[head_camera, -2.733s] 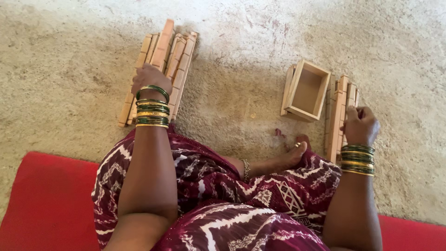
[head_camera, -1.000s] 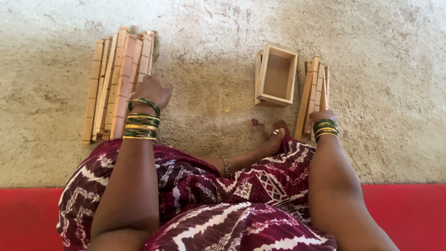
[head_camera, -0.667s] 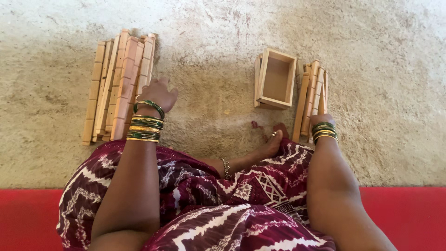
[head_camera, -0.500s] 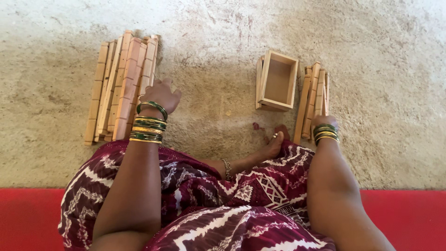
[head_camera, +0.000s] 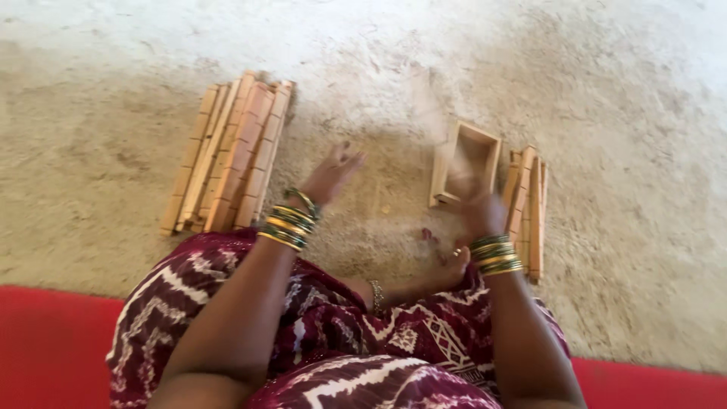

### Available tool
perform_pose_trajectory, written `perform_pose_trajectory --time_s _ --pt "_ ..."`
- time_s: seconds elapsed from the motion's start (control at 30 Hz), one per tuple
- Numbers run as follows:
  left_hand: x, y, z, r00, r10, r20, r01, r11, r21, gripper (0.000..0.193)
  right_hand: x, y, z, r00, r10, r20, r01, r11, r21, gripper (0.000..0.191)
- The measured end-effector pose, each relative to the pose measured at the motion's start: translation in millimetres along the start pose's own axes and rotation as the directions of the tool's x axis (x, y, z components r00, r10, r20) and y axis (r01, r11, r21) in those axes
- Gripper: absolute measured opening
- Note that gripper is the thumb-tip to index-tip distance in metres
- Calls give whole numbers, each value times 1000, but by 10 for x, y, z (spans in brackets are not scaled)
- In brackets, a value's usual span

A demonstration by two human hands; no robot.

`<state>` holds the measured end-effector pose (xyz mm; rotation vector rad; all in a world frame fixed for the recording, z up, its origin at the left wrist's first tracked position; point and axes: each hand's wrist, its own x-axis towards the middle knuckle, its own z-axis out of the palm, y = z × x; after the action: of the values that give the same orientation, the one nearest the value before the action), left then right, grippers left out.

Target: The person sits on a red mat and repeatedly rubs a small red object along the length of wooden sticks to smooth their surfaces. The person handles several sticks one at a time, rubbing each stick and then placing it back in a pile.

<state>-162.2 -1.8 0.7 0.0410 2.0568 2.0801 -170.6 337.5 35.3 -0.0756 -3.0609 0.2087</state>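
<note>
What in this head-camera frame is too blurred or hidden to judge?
- Right hand: motion-blurred; grip on the wooden box unclear.
- Left hand: fingers smeared, apparently empty.
- Small slat stack: partly behind the right wrist.
- Foot: partly covered by cloth.

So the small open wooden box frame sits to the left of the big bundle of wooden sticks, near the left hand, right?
Not quite. The head view shows the small open wooden box frame to the right of the big bundle of wooden sticks, by the right hand. The left hand hovers between the two, touching neither.
</note>
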Motion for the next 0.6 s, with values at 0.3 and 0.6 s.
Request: perform_pose_trajectory --time_s 0.3,0.6 --pt "-73 10 99 883 -384 -271 -102 406 -908 43 -866 -1502 107 889 -435 142 412 897 163 28" --pt "-247 368 -37 952 300 -60 -179 387 -904 68 -890 -1230 157 175 -899 402 -749 144 647 16"
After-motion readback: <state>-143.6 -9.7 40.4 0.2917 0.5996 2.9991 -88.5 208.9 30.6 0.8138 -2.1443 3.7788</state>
